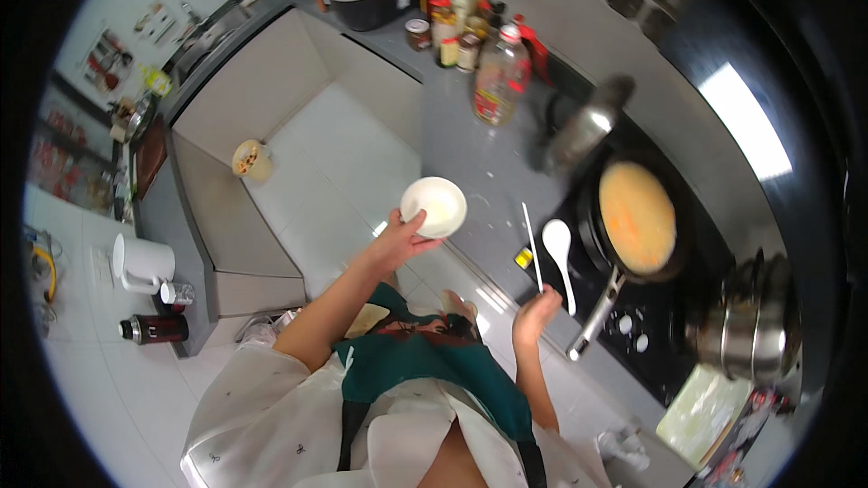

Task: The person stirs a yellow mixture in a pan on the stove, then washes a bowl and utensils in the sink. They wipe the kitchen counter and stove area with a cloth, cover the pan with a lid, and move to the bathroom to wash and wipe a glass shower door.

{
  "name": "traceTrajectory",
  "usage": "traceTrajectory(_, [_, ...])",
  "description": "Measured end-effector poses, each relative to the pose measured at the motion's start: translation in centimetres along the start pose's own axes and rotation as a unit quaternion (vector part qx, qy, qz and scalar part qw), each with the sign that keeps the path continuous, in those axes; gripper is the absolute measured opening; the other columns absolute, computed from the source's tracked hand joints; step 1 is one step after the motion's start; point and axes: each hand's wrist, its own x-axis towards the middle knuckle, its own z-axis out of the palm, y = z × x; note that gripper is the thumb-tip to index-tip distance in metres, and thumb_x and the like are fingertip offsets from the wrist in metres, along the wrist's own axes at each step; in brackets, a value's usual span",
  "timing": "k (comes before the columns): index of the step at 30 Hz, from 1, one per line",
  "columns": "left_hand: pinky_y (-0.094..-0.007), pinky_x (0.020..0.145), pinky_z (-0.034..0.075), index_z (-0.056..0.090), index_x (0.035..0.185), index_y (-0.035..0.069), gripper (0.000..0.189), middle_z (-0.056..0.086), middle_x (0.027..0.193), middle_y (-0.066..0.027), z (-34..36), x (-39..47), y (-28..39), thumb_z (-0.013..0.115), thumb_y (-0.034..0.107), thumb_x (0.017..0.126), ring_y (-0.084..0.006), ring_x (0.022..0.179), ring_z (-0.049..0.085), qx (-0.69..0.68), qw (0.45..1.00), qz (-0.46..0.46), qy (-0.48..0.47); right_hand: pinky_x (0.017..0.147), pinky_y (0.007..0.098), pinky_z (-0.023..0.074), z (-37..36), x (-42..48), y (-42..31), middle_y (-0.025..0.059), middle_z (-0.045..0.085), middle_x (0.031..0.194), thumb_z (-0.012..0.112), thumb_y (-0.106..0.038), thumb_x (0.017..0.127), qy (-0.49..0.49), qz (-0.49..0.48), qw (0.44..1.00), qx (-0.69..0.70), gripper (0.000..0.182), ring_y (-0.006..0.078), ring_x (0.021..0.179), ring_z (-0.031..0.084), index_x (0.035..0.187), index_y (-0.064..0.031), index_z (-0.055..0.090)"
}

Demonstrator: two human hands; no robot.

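Note:
My left hand [403, 238] grips the rim of a small white bowl [447, 209], thumb inside it, over the counter's front edge. A little pale residue shows in the bowl. My right hand [536, 317] has its fingers closed around the lower end of a thin white stick [531, 240], which looks like a chopstick. Just right of it lies a white soup spoon [557, 244], partly on the black cooktop. Beyond the spoon sits a frying pan [616, 279] holding an orange-yellow mixture [637, 217], its metal handle [598, 315] pointing towards me.
A small yellow item [523, 257] lies by the stick. A large oil bottle [498, 78], several seasoning bottles and a blurred metal vessel [586, 125] stand farther back. Steel pots [742, 332] and a pale green board [705, 413] are at right. A bin [252, 161] stands on the floor.

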Motion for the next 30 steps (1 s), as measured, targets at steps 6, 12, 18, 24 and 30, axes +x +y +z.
traceTrajectory(6, [-0.0455,0.093,0.044,0.008,0.135,0.012,0.062,0.037,0.13,-0.0188,-6.1,3.1,5.7,0.049,0.027,0.091,-0.0359,0.11,0.05,-0.059,0.998,0.007,-0.038,0.084,0.0378,0.0356,2.7,3.3,-9.9,0.0192,0.043,0.096,0.04,0.004,0.084,0.018,-0.019,0.995,0.101,0.02,0.0321,0.092,0.044,0.104,0.0046,0.044])
traceTrajectory(12, [-0.0422,0.09,0.047,0.007,0.128,0.003,0.069,0.035,0.128,-0.0227,-16.2,4.8,18.3,0.057,0.027,0.087,-0.0359,0.106,0.053,-0.117,0.986,0.115,-0.012,0.06,0.0216,0.0328,12.6,7.9,-21.4,0.0024,0.044,0.086,0.043,-0.011,0.09,-0.036,0.129,0.936,0.325,0.013,0.0088,0.068,0.038,0.1,-0.0035,0.046])
traceTrajectory(18, [-0.0417,0.09,0.048,0.01,0.125,0.003,0.061,0.034,0.127,-0.022,-28.3,2.8,29.1,0.053,0.027,0.089,-0.0337,0.108,0.051,-0.157,0.963,0.194,0.105,0.046,0.0183,0.0223,20.5,12.7,-38.5,-0.0054,0.037,0.067,0.047,-0.02,0.09,-0.171,0.228,0.817,0.502,0.012,0.0014,0.052,0.029,0.093,-0.0081,0.048])
traceTrajectory(24, [-0.0421,0.089,0.048,0.02,0.118,0.01,0.045,0.035,0.127,-0.0229,-37.9,2.4,36.4,0.047,0.033,0.091,-0.0374,0.107,0.051,-0.219,0.922,0.237,0.215,0.043,0.0176,0.0248,29.5,16.9,-45.6,-0.0032,0.044,0.07,0.048,-0.024,0.091,-0.275,0.171,0.825,0.464,0.017,0.0018,0.049,0.032,0.088,-0.0071,0.05])
traceTrajectory(30, [-0.044,0.089,0.047,0.018,0.12,0.009,0.051,0.036,0.124,-0.0241,-47.9,5.6,42.9,0.05,0.035,0.09,-0.0387,0.106,0.051,-0.244,0.883,0.311,0.254,0.042,0.0172,0.0258,40.7,21.9,-52.4,-0.0046,0.043,0.067,0.047,-0.022,0.091,-0.327,0.133,0.849,0.394,0.017,0.002,0.049,0.034,0.086,-0.0074,0.054])
